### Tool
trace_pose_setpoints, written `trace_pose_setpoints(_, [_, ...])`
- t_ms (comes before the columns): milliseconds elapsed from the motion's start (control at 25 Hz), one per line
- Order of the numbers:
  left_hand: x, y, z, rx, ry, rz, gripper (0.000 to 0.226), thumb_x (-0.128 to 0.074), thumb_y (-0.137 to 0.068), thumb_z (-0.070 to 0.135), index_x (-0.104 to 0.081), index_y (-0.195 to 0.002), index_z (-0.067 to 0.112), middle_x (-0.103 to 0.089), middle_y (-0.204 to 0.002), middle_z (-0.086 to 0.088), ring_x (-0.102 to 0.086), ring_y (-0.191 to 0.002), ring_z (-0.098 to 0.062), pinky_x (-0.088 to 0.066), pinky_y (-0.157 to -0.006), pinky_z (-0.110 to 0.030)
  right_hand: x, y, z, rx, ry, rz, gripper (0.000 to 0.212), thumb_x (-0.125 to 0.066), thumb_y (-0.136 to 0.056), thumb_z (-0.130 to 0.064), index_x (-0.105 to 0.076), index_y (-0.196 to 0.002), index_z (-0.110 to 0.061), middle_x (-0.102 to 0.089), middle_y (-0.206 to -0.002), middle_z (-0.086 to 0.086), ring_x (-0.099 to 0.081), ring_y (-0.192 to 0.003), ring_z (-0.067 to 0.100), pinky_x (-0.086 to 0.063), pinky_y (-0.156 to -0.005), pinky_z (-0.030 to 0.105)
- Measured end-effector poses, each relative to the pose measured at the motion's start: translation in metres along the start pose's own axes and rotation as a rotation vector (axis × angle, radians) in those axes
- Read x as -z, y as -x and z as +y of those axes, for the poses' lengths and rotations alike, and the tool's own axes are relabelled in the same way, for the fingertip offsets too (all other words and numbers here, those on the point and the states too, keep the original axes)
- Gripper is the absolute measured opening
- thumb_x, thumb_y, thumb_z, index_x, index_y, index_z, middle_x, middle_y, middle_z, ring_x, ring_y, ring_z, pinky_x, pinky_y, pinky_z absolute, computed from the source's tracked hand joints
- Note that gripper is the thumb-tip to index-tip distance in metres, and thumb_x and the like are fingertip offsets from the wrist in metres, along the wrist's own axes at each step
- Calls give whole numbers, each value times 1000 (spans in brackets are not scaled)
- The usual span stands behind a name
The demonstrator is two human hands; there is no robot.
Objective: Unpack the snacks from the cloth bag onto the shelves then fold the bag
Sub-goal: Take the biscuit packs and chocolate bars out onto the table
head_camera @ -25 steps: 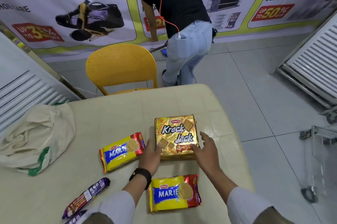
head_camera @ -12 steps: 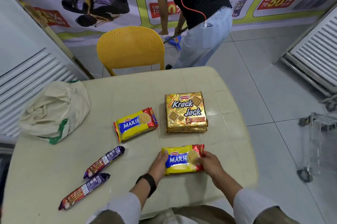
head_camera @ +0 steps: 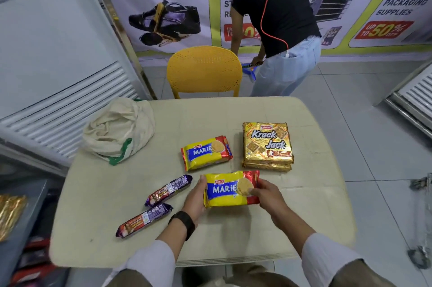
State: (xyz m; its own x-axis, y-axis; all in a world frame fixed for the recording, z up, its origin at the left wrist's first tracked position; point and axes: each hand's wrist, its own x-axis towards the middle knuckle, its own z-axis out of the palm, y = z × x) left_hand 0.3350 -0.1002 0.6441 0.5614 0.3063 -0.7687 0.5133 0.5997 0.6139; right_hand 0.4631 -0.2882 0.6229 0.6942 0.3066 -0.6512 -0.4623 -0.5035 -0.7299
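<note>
A yellow Marie biscuit pack (head_camera: pixel 228 189) sits between both my hands near the table's front. My left hand (head_camera: pixel 195 197) grips its left end and my right hand (head_camera: pixel 268 196) grips its right end, thumb on top. A second Marie pack (head_camera: pixel 205 153) lies just beyond it. A stack of gold Krack Jack packs (head_camera: pixel 267 146) rests to the right. Two purple biscuit rolls (head_camera: pixel 168 190) (head_camera: pixel 145 220) lie to the left. The crumpled cream cloth bag (head_camera: pixel 117 130) with green trim sits at the table's far left corner.
The beige table (head_camera: pixel 233 235) carries everything. A yellow chair (head_camera: pixel 204 71) stands at its far side, and a person bends over behind it. White slatted shelving (head_camera: pixel 70 109) runs along the left, more at right (head_camera: pixel 416 95). Gold packs (head_camera: pixel 10 214) lie on a low left shelf.
My hands left the Krack Jack stack, came back to the near Marie pack and took hold of both its ends. The camera view shifted back and up.
</note>
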Motion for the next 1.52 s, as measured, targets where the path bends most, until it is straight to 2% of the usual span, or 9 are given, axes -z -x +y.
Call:
trace_pose_setpoints(200, [28, 5, 41, -126, -15, 42, 53, -35, -103, 58, -63, -132, 23, -77, -118, -5, -78, -86, -11, -58, -54, -19, -36, -8, -49, 107, 20, -42, 28, -66, -88, -5, -75, -111, -19, -77, -98, 1, -71, -74, 7, -50, -53, 16])
trace_pose_setpoints(480, [25, -32, 113, -145, 20, 206, 48, -37, -104, 58, -65, -109, 20, -79, -76, 5, -76, -63, -11, -55, -49, -23, -44, -64, -132, 162, 53, -114, 21, -65, -98, -22, -76, -114, -14, -78, -102, 5, -72, -93, 23, -56, -81, 33])
trace_pose_setpoints(640, [20, -58, 127, -88, -23, 257, 65, -35, -101, 65, -69, -121, 13, -78, -101, -8, -74, -90, -25, -58, -71, -33, -44, -103, -149, 124, 194, -173, 22, -61, -102, -30, -72, -112, -14, -63, -80, -2, -57, -69, 11, -44, -52, 18])
trace_pose_setpoints(760, [15, -76, 126, -30, -9, 255, 70, -34, -101, 65, -65, -131, 10, -74, -123, -16, -69, -117, -35, -55, -100, -46, -44, -125, -147, 102, 269, -192, 31, -59, -103, -31, -71, -122, -9, -65, -87, 0, -58, -76, 13, -41, -60, 24])
trace_pose_setpoints(1000, [12, -64, 117, -40, 101, 242, 62, -33, -103, 60, -54, -143, 18, -71, -120, -1, -72, -109, -15, -51, -100, -39, -43, -127, -131, 69, 284, -205, 34, -64, -99, -25, -66, -129, -11, -71, -117, 8, -68, -109, 27, -53, -77, 30])
trace_pose_setpoints(1080, [25, -53, 113, -64, 176, 298, 64, -33, -105, 58, -43, -152, 17, -59, -144, -3, -61, -131, -17, -43, -112, -43, -44, -116, -120, 174, 332, -30, 44, -65, -96, -25, -61, -137, -8, -66, -134, 14, -62, -125, 33, -51, -103, 42])
trace_pose_setpoints(1200, [78, -30, 88, -135, 308, 484, 60, -40, -106, 50, -41, -154, 13, -45, -158, -11, -44, -145, -30, -37, -116, -46, -56, -85, -97, 492, 315, 178, 36, -66, -93, -17, -67, -128, -11, -71, -120, 10, -66, -110, 26, -51, -92, 35])
trace_pose_setpoints(1400, [161, 2, 29, -80, 261, 784, 44, -56, -104, 30, -56, -143, 9, -61, -141, -13, -56, -132, -32, -46, -104, -42, -117, -51, -52, 311, 424, -251, 26, -66, -92, -10, -75, -115, -13, -77, -109, 7, -71, -103, 25, -55, -96, 38])
trace_pose_setpoints(1520, [193, 4, 15, -11, -12, 860, 17, -57, -100, 28, -71, -99, 19, -68, -107, -4, -64, -97, -27, -52, -75, -32, -160, -48, -37, 136, 531, -375, 34, -69, -90, -18, -72, -124, -15, -75, -113, 9, -71, -107, 28, -55, -98, 38])
